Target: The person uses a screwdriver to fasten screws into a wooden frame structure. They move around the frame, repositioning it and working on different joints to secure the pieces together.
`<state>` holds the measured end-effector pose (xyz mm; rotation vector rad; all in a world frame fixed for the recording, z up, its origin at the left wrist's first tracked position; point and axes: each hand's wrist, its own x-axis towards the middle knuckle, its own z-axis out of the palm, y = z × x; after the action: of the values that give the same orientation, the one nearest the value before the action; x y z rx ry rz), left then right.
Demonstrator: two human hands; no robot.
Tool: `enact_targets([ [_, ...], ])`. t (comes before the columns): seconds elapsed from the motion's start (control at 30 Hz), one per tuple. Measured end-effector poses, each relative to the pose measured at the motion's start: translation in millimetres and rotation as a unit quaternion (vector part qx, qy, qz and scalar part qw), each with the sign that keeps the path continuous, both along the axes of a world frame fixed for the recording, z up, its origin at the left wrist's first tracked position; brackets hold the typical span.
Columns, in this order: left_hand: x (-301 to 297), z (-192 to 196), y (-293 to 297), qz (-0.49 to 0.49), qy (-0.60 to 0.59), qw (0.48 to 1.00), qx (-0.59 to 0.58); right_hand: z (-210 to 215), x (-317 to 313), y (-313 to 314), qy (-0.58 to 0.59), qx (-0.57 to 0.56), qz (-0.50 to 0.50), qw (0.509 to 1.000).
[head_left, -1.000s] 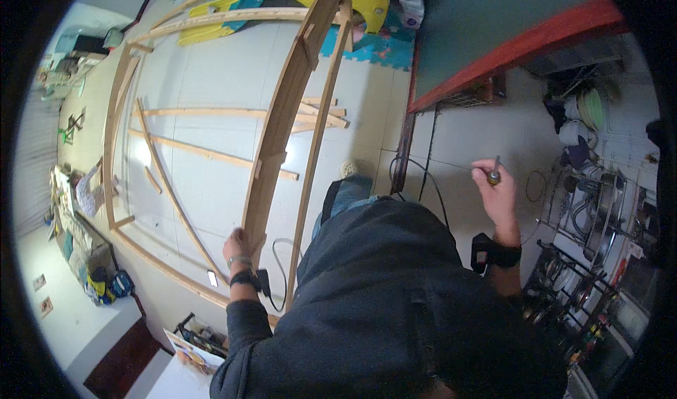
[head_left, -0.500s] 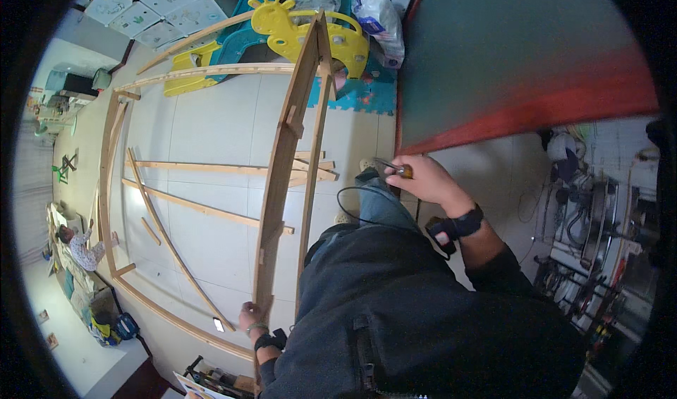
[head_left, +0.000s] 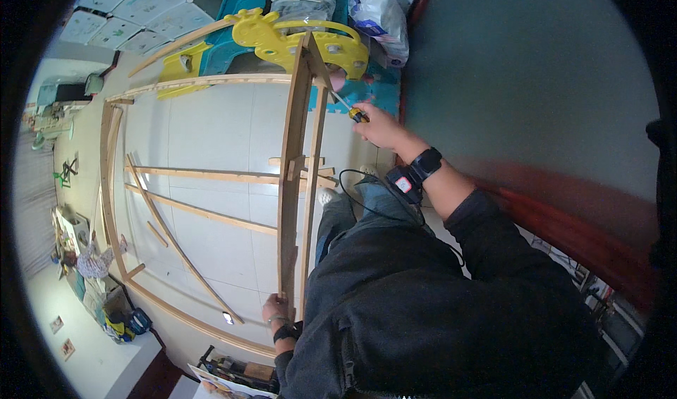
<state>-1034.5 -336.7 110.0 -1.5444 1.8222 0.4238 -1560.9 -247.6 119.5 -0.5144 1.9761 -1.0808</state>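
Observation:
A large wooden frame stands before me, its nearest rail (head_left: 290, 216) running from far to near along my left side. My left hand (head_left: 276, 308) is closed round the near part of that rail. Farther out, my right hand (head_left: 383, 126) grips a screwdriver (head_left: 358, 115) by its yellow and black handle. The shaft points to the frame's far corner; whether the tip touches the wood I cannot tell. A thinner wooden strip (head_left: 312, 166) runs beside the rail.
Loose wooden strips (head_left: 204, 175) lie on the tiled floor inside the frame, near a phone (head_left: 228, 318). Beyond stand a yellow and teal children's slide (head_left: 282, 39) and a plastic bag (head_left: 381, 18). A dark red-edged panel (head_left: 522, 82) rises at right. Another person sits far left.
My right hand has moved away from me with the screwdriver, up to the frame's far corner. My view has shifted, and my left hand stays on the rail.

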Motion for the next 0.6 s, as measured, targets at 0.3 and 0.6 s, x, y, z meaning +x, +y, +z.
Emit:
enact_targets([
  [0.3, 50, -40, -40, -0.03, 0.009, 0.992, 0.122, -19, 7, -21, -0.255, -0.15, -0.253, 0.921],
  [0.6, 34, -27, -116, -0.18, -0.034, 0.955, 0.235, -35, 10, -57, -0.504, -0.226, -0.391, 0.737],
])
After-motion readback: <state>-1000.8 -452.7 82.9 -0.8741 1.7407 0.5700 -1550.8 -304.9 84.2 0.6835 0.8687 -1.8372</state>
